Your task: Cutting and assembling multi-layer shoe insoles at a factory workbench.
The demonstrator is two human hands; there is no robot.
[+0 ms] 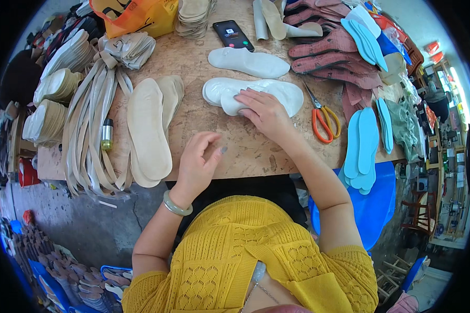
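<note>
My right hand (263, 110) lies flat on a small pile of white insoles (287, 94) in the middle of the wooden worktable (245, 151), pressing the near one. My left hand (199, 163) hovers over the table's near edge with fingers loosely curled and nothing in it; a pale green bangle sits on that wrist. Just left of it lies a stack of beige insoles (147, 128). A single white insole (249, 62) rests further back.
Orange-handled scissors (322, 117) lie right of my right hand. A phone (233, 34), pinkish sole pieces (331, 55), light blue insoles (363, 146), beige strips (89, 125), a small bottle (107, 134), stacked insoles (52, 104) and an orange bag (136, 15) crowd the table.
</note>
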